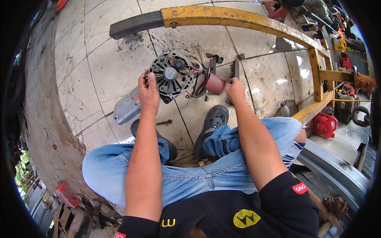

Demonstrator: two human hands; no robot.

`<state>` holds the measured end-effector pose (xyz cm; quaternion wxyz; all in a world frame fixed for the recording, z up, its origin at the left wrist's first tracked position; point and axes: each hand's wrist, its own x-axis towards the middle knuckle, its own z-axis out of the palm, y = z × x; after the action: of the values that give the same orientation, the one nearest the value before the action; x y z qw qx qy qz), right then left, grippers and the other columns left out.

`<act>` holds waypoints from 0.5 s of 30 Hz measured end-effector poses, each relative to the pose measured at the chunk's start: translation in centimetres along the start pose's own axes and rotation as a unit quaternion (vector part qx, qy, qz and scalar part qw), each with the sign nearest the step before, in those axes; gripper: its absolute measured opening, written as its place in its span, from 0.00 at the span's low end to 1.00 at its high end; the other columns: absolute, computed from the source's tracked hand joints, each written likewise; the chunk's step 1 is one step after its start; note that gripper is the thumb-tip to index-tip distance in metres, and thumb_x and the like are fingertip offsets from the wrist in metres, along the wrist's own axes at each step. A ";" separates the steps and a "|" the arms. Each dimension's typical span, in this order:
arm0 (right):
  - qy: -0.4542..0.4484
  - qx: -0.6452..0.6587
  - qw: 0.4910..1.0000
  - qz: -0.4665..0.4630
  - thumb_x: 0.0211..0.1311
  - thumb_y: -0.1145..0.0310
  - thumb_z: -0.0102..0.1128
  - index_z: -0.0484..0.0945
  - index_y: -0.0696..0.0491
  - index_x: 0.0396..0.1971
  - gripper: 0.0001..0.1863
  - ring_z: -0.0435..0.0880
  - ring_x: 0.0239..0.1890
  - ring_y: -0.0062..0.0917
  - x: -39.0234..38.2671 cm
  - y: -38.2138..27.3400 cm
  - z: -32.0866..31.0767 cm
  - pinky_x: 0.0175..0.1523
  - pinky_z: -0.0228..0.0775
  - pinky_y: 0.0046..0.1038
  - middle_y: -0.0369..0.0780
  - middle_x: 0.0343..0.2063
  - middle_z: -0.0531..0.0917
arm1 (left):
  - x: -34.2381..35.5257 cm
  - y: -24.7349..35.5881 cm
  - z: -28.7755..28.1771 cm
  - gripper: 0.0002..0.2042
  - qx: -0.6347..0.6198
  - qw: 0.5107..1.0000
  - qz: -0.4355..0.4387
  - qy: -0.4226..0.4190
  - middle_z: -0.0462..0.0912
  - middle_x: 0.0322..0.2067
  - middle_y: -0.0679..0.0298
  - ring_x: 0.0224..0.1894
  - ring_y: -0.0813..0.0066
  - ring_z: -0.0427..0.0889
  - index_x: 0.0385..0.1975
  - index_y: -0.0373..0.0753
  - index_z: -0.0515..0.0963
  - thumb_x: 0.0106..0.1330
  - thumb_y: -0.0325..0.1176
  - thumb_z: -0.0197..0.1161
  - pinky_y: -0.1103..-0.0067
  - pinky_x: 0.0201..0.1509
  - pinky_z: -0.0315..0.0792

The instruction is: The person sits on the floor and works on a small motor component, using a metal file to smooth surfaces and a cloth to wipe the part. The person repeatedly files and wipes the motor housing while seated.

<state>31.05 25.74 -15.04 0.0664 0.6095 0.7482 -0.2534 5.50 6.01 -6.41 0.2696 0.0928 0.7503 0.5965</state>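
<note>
My left hand (148,92) grips the left rim of a round grey alternator (173,75) with black vents and red and black wires, holding it tilted up from the tiled floor. My right hand (235,89) is closed around the handle of a dark brush (235,70), whose bristles point away from me, just right of the alternator. A dark red cylindrical part (215,84) lies on the floor between the two hands. Small metal tools and bolts (210,61) lie beyond it.
A grey metal cover (126,108) rests on the tiles beside my left wrist. A yellow steel frame (238,19) curves across the back and right. My black shoes (213,120) sit under the alternator. A red container (324,124) and machine parts crowd the right.
</note>
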 end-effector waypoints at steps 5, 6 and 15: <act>-0.147 -0.015 0.989 0.015 0.58 0.53 0.66 0.83 0.56 0.38 0.20 0.83 0.48 0.46 -1.3 -3.2 3.7 0.56 0.73 0.41 0.51 0.40 0.86 | 0.0 -1.3 0.3 0.24 -0.002 0.999 0.039 0.006 0.78 0.48 0.60 0.47 0.76 0.76 0.60 0.35 0.67 0.75 0.47 0.56 0.80 0.55 0.69; -0.129 0.003 0.991 0.043 0.57 0.53 0.66 0.83 0.56 0.40 0.21 0.83 0.49 0.46 -1.8 -3.5 4.5 0.56 0.73 0.41 0.51 0.41 0.86 | -0.1 -1.3 0.2 0.24 0.000 0.999 0.043 0.001 0.78 0.48 0.59 0.48 0.76 0.76 0.60 0.35 0.67 0.75 0.47 0.56 0.80 0.55 0.69; -0.107 0.093 0.989 0.030 0.52 0.63 0.66 0.82 0.57 0.39 0.17 0.84 0.47 0.43 -0.8 -3.2 6.6 0.52 0.74 0.38 0.50 0.39 0.86 | -1.1 -1.7 0.0 0.27 -0.023 1.000 0.009 0.010 0.77 0.48 0.56 0.49 0.72 0.76 0.58 0.34 0.67 0.73 0.51 0.57 0.77 0.55 0.70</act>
<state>26.85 21.56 -19.46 0.0964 0.6047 0.6914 -0.3835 6.69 5.04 -7.67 0.2589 0.0880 0.7382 0.6166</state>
